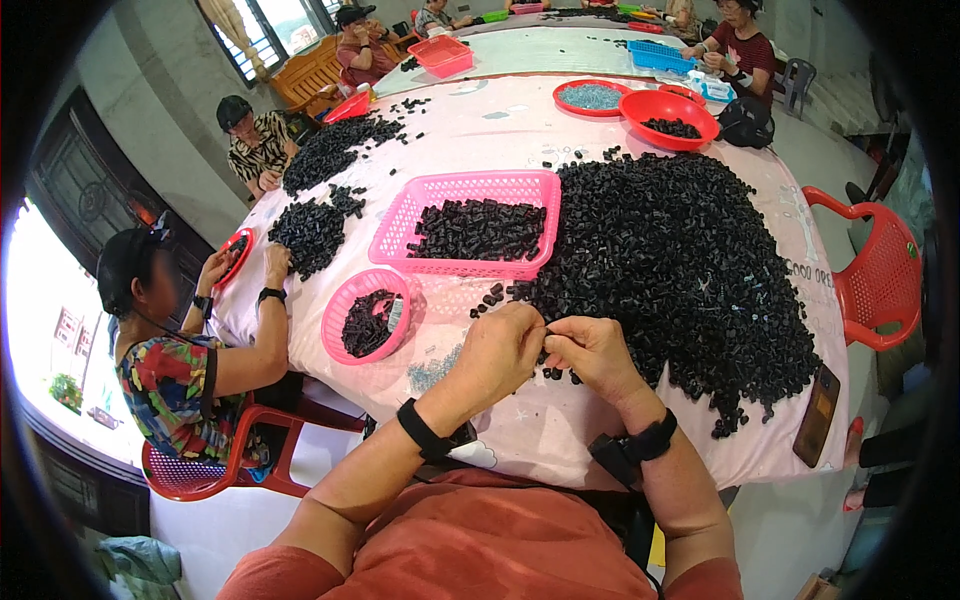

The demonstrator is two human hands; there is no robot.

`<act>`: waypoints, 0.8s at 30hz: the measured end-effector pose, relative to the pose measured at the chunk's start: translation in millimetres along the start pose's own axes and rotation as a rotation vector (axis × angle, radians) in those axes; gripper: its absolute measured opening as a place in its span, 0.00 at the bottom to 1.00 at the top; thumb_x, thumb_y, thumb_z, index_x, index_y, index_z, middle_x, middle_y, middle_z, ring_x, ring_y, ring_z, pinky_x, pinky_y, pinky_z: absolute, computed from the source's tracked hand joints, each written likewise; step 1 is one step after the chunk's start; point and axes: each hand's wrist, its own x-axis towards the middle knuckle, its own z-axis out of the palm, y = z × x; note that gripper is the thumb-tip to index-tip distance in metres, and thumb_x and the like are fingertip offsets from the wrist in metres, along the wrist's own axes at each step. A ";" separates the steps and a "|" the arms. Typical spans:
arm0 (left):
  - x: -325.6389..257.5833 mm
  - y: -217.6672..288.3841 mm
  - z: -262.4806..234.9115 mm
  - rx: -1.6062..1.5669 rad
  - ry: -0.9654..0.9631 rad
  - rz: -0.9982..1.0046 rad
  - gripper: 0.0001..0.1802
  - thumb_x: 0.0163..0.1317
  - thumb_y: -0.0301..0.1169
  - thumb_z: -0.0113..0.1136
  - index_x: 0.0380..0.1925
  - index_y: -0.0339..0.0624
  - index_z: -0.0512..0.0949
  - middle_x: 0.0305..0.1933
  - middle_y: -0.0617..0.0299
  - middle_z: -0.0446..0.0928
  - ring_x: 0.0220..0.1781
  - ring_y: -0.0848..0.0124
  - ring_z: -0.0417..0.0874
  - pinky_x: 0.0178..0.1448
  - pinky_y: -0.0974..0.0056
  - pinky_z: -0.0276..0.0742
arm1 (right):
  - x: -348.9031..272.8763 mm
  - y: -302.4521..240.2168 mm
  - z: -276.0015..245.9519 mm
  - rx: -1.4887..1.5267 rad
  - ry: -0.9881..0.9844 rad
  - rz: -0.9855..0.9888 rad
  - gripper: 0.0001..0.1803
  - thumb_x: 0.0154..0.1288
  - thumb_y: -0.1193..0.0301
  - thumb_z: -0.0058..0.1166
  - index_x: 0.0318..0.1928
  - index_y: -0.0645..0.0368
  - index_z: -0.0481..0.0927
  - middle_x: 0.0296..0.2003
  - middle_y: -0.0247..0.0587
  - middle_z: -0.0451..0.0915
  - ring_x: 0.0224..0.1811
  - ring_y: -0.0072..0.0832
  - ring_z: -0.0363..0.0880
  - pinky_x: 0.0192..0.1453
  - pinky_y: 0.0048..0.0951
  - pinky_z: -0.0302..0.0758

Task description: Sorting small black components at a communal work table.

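Observation:
My left hand (pixel 503 345) and my right hand (pixel 597 352) meet at the fingertips over the near edge of the table. Both are closed in a pinch. Something small and dark shows between the fingertips, too small to name. Just beyond and to the right spreads a large heap of small black plastic parts (pixel 670 260). A pink perforated basket (pixel 465 266) with more black parts stands ahead of my hands. Left of them sits a round pink basket (pixel 345 352) holding thin black pieces. Small clear pieces (pixel 432 372) lie on the cloth by my left wrist.
A phone (pixel 818 415) lies at the table's right edge, near a red chair (pixel 880 275). Farther off stand a red bowl (pixel 670 138) and a red tray (pixel 592 111) of clear pieces. A co-worker (pixel 175 370) sits at left; other people work farther back.

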 end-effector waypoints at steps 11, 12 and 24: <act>-3.4 -2.6 -3.7 0.046 -0.025 0.013 0.05 0.59 0.22 0.59 0.34 0.33 0.81 0.32 0.47 0.79 0.31 0.53 0.82 0.35 0.56 0.76 | 2.6 1.6 -1.3 0.031 0.043 0.035 0.08 0.65 0.75 0.58 0.39 0.70 0.83 0.28 0.41 0.85 0.29 0.22 0.86 0.33 0.21 0.81; -2.9 -6.9 -5.8 0.049 -0.047 -0.044 0.05 0.59 0.22 0.59 0.34 0.34 0.81 0.33 0.47 0.80 0.32 0.53 0.82 0.35 0.56 0.76 | 3.2 3.3 -1.4 0.096 0.064 0.056 0.08 0.65 0.75 0.58 0.40 0.70 0.83 0.29 0.40 0.85 0.29 0.22 0.86 0.33 0.21 0.81; -19.5 -28.1 -5.1 0.139 -0.325 -0.054 0.13 0.48 0.17 0.57 0.35 0.36 0.82 0.40 0.48 0.80 0.41 0.48 0.83 0.46 0.52 0.79 | 4.6 -1.1 -3.9 0.175 0.058 0.148 0.09 0.67 0.74 0.58 0.42 0.67 0.82 0.31 0.38 0.84 0.30 0.21 0.85 0.34 0.19 0.81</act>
